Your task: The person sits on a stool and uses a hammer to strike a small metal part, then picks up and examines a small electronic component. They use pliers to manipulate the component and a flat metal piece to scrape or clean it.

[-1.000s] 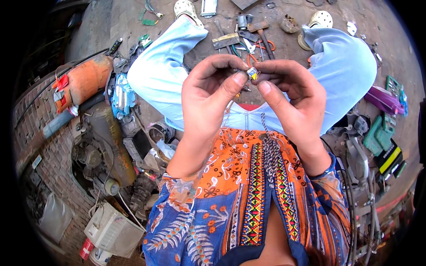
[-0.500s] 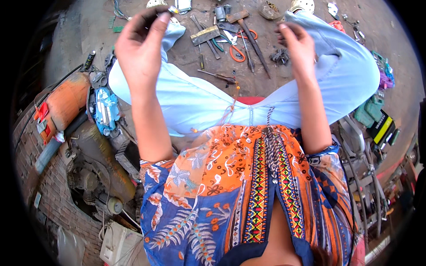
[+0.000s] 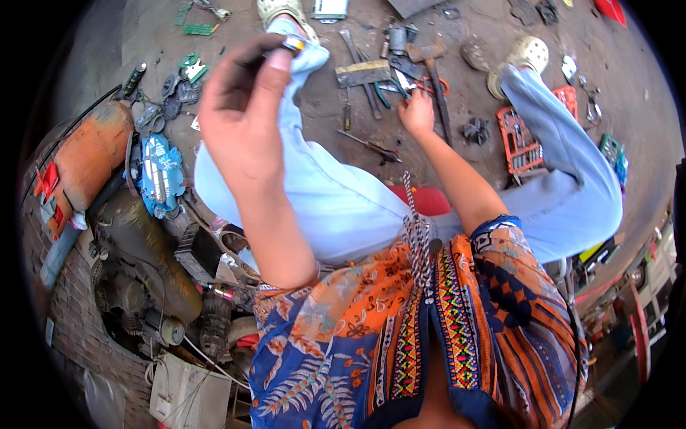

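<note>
Scissors [image 3: 445, 86] with orange handles lie on the floor [image 3: 486, 21] at your right hand [image 3: 416, 114], blades pointing forward-left; whether its fingers grip cannot be told. Farther off, your left hand [image 3: 246, 107] pinches a small yellow-and-white piece [image 3: 294, 44].

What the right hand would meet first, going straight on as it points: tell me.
Probably the orange-handled scissors, just ahead of the right hand; whether it already touches them is unclear.

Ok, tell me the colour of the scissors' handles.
Orange, where the scissors' handles show beside the right hand; seen in the head view.
</note>
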`<state>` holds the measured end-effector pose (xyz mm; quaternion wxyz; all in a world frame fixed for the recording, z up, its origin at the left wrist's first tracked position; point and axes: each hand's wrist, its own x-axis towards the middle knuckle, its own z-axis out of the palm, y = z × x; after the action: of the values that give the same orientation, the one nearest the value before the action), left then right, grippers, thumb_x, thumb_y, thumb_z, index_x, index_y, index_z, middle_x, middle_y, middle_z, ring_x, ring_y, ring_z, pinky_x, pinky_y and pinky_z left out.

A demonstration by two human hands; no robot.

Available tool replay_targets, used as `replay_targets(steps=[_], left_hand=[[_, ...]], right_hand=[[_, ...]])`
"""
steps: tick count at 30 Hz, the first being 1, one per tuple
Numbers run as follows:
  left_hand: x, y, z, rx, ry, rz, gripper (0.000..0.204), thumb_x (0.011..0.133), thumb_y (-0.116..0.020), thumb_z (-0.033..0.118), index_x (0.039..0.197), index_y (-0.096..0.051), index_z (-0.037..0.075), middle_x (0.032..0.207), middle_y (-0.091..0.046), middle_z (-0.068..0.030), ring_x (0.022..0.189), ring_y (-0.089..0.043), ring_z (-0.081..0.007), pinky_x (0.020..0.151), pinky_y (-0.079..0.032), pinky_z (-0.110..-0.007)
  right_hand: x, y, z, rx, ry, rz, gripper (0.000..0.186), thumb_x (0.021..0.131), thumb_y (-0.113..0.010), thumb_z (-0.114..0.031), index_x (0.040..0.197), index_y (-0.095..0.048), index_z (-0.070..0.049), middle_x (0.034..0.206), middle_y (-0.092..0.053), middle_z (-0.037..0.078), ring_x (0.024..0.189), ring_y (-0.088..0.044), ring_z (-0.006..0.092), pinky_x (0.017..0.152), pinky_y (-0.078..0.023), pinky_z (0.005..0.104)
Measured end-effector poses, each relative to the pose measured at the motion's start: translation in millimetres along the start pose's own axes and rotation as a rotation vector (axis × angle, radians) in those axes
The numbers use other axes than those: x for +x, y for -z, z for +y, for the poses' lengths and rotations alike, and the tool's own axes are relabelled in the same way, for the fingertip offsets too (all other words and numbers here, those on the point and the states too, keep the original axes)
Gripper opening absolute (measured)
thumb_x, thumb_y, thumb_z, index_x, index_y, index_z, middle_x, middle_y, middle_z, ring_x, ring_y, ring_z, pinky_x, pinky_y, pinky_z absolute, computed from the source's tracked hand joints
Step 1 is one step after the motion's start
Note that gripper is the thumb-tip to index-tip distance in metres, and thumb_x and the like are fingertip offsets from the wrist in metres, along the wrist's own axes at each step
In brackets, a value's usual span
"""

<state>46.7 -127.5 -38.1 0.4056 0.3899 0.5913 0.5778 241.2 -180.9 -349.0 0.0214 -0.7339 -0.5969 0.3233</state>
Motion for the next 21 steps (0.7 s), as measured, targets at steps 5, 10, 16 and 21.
replay_targets(steps=[5,10,16,21], left_hand=[[1,3,8,-0.079,0.078,-0.096,0.020,0.081,-0.061,0.003,0.099,-0.059,-0.005,0.088,-0.061,-0.0091,0.071,-0.052,-0.0108,0.063,-0.039,-0.022],[-3,3,13,-0.108,0.068,-0.087,0.020,0.081,-0.061,0.003,0.098,-0.059,-0.006,0.086,-0.061,-0.0079,0.071,-0.052,-0.0105,0.063,-0.039,-0.023],[-17,15,12,-0.172,0.079,-0.064,0.018,0.080,-0.064,0.005,0.095,-0.061,-0.003,0.089,-0.062,-0.0042,0.082,-0.056,-0.0096,0.072,-0.044,-0.020],[-50,15,22,-0.233,-0.046,-0.388,0.018,0.080,-0.063,0.013,0.092,-0.061,0.000,0.118,-0.055,-0.0166,0.114,-0.048,-0.0238,0.099,-0.032,-0.036]], right_hand=[[46,-7,-17,-0.046,-0.073,-0.274,0.047,0.072,-0.066,-0.030,0.104,-0.050,0.002,0.104,-0.057,0.025,0.096,-0.057,0.0363,0.082,-0.047,0.0424],[51,-13,-32,0.258,0.079,-0.461,0.058,0.077,-0.056,-0.047,0.092,-0.062,0.008,0.097,-0.060,0.028,0.094,-0.058,0.0391,0.085,-0.045,0.0398],[-67,144,-95,0.488,0.126,-0.287,0.043,0.083,-0.054,-0.039,0.074,-0.058,0.003,0.076,-0.058,0.022,0.078,-0.056,0.0356,0.073,-0.043,0.0420],[-171,246,-97,0.624,0.566,0.037,0.026,0.082,-0.056,-0.028,0.085,-0.067,-0.005,0.134,-0.033,0.019,0.122,-0.032,0.0351,0.102,-0.024,0.0449]])
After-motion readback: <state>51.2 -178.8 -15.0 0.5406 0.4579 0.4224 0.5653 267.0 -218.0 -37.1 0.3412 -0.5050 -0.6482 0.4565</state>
